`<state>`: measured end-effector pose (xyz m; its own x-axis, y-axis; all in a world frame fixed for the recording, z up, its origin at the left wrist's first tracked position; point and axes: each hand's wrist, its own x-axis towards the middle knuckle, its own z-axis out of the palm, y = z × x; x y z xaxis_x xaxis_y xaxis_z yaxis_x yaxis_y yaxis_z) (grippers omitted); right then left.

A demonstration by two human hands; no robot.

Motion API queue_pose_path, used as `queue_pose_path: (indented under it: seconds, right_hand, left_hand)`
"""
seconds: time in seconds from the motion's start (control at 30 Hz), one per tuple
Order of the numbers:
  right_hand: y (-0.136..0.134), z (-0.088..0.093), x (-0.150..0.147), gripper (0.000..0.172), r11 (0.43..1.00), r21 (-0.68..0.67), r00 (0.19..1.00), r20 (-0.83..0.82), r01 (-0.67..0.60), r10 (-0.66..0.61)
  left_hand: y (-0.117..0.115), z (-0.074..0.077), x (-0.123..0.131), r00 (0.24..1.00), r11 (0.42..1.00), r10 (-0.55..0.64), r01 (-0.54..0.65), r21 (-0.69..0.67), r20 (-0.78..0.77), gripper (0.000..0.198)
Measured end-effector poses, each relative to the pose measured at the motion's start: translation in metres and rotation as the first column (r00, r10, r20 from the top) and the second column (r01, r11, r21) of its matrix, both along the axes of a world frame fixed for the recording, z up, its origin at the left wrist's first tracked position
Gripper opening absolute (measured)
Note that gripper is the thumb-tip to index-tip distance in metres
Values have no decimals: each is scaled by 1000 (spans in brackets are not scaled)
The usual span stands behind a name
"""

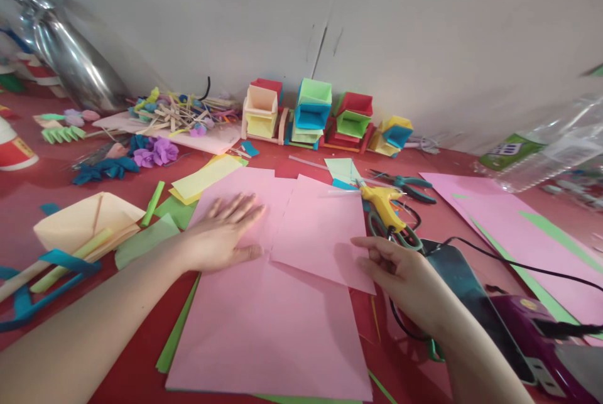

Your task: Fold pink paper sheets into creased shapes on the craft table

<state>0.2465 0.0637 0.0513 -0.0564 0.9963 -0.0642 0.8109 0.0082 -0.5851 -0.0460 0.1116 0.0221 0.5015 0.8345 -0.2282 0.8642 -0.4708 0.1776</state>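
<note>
A large pink paper sheet [273,335] lies in front of me over green paper. On its upper right part sits a smaller pink paper piece [320,228], a little askew, its lower right corner reaching past the large sheet. My left hand [228,228] lies flat on the pink paper, fingers spread, left of the smaller piece. At that piece's right edge is my right hand [393,269], index finger stretched out over the paper and thumb apart from it, the other fingers partly curled. No grip on the paper shows.
Right of the paper lie a yellow glue gun [384,206], scissors [409,237], pliers [409,187], a phone [466,303] and a black cord. Folded paper boxes [313,116] stand along the wall. Craft sticks [183,115] and a metal jug [75,58] are back left.
</note>
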Motion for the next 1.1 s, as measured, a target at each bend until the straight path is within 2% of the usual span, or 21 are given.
queue_pose_path:
  seconds: [0.27,0.6,0.83,0.93,1.1]
  right_hand:
    - [0,-2,2,35,1000,-15,999,44,3,-2]
    - [1,4,-3,46,1000,26,992,-122,-5,8]
    - [2,1,-6,46,985,92,950,-291,144,-112]
    - [2,2,-10,46,977,81,919,-364,195,-153]
    - [1,0,-12,56,996,4,907,-413,84,-75]
  left_hand:
    - [1,-4,-2,1000,1000,-2,2,18,19,78]
    - [8,-17,0,998,988,7,-17,156,67,79]
    - [9,-12,3,998,987,15,-26,157,66,82]
    - [8,-12,3,998,988,9,-19,156,62,81]
    - [6,-8,-1,999,991,-18,14,131,30,81]
